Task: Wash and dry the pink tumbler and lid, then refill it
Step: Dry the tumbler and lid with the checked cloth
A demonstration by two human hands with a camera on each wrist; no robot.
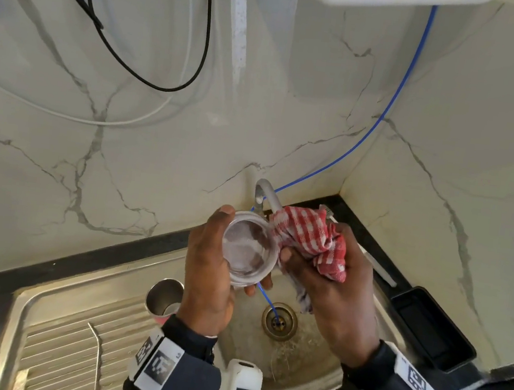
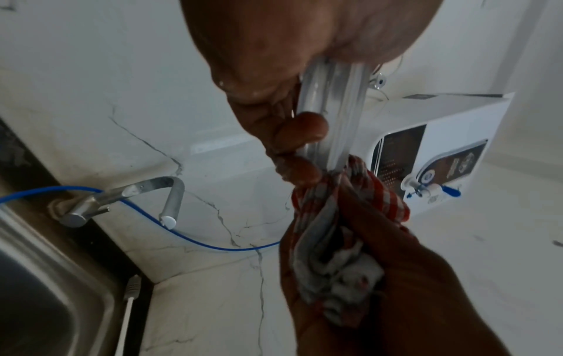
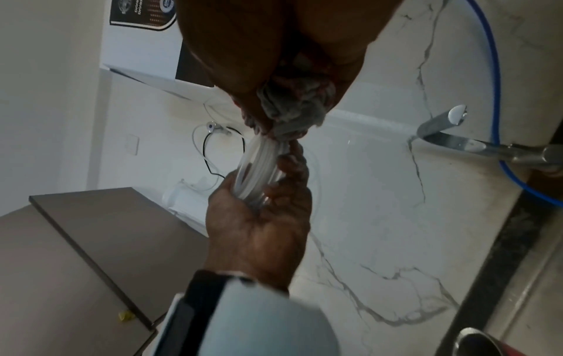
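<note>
My left hand (image 1: 209, 263) grips the clear round lid (image 1: 247, 251) by its rim above the sink basin, thumb on the far edge. The lid's ribbed edge (image 2: 330, 113) shows side-on in the left wrist view and again (image 3: 259, 166) in the right wrist view. My right hand (image 1: 329, 277) holds a bunched red-and-white checked cloth (image 1: 312, 236) pressed against the lid's right edge. The cloth (image 2: 332, 231) hangs in folds from that hand. The pink tumbler (image 1: 164, 296), steel inside, stands open on the draining board left of my left wrist.
A steel tap (image 1: 263, 195) rises behind the lid, with a blue tube (image 1: 383, 113) running down into the drain (image 1: 279, 321). A metal straw (image 1: 98, 356) lies on the ribbed drainer. A black tray (image 1: 429, 326) sits on the right counter. A water purifier (image 2: 438, 154) hangs on the wall.
</note>
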